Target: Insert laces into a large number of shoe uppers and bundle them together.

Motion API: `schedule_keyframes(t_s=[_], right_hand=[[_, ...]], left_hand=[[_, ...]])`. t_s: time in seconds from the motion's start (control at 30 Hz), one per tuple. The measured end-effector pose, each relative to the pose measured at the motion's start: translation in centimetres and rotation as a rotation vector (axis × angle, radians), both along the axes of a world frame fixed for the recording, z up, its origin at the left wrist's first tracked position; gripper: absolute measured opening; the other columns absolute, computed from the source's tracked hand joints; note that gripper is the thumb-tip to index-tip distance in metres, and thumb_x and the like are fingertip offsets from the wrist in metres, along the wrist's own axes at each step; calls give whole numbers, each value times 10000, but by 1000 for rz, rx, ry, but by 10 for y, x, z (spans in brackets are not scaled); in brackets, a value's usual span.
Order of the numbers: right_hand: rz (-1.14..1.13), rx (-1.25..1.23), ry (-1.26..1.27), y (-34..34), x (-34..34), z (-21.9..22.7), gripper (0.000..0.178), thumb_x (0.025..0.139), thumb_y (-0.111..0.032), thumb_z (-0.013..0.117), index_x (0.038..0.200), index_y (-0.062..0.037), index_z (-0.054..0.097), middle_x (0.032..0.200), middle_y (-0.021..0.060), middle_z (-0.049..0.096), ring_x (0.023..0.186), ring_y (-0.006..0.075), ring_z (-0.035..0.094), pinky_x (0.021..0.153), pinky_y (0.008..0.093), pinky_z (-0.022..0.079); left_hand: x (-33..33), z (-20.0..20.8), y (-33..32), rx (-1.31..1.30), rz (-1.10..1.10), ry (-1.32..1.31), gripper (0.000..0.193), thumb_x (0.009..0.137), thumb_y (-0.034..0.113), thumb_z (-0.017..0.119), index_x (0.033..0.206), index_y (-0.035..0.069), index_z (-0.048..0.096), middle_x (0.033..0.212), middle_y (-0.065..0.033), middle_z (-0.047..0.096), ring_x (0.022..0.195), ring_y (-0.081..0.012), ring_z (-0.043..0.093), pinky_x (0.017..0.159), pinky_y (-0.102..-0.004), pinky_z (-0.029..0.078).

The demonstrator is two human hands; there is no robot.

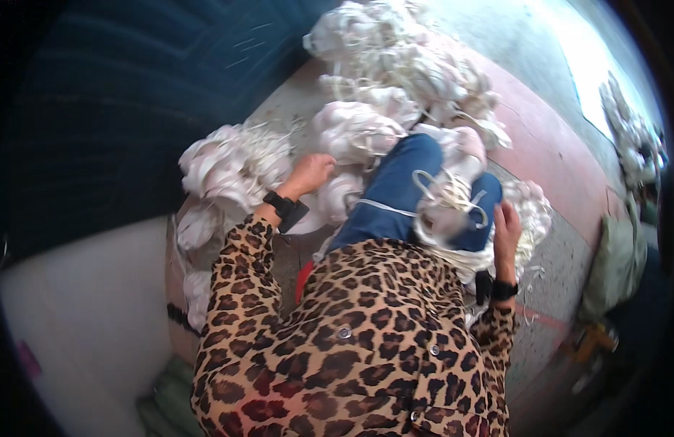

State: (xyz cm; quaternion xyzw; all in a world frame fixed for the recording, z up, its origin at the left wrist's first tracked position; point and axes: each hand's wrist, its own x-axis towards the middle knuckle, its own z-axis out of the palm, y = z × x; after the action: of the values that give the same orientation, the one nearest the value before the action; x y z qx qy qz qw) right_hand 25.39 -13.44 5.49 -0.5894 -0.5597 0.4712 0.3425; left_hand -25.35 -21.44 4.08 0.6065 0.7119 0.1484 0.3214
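Across my lap, between the knees of my blue jeans (388,182), lies a white and pale pink bundle (464,164) with looped cream cords (453,193) on top. Its near, rounded end is blurred. A thin white cord (384,207) runs over my left thigh. My left hand (314,173) hovers beside white cloth-like pieces on the left, its fingers curled together; anything in them is too small to make out. Beside my right knee, my right hand (507,229) has its fingers stretched upward, apart from the bundle, with nothing visible in it.
Heaps of similar white pieces with cords lie ahead (417,58), at my left (231,167) and beyond my right knee (534,211). A dark blue panelled surface (133,109) stands at the left. On the right is a grey-green sack (614,262). More white pieces (632,135) lie farther off.
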Motion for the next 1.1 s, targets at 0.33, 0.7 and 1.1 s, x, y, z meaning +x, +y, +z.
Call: schedule_keyframes(t_s=[0.33, 0.7, 1.1], right_hand=[[496, 74, -807, -37, -33, 26, 479, 796, -173, 791, 1123, -2, 486, 936, 221, 647, 915, 419, 628, 748, 483, 489], [252, 222, -553, 7, -26, 53, 217, 761, -125, 677, 938, -32, 594, 763, 168, 613, 686, 366, 617, 644, 430, 494], [216, 683, -290, 190, -100, 164, 333, 834, -217, 717, 1112, -38, 678, 1156, 213, 661, 1091, 349, 636, 907, 420, 508]], left_hand=[[62, -55, -54, -137, 71, -587, 325, 918, 135, 551, 1195, 7, 663, 1044, -170, 723, 1001, -241, 681, 863, -349, 517], [32, 47, 30, -46, 125, -366, 279, 786, 270, 718, 688, 10, 696, 588, -43, 616, 576, -108, 569, 551, -313, 465], [55, 326, 173, 276, 143, -605, 198, 807, 56, 662, 618, 70, 604, 588, 12, 537, 533, -88, 479, 538, -251, 400]])
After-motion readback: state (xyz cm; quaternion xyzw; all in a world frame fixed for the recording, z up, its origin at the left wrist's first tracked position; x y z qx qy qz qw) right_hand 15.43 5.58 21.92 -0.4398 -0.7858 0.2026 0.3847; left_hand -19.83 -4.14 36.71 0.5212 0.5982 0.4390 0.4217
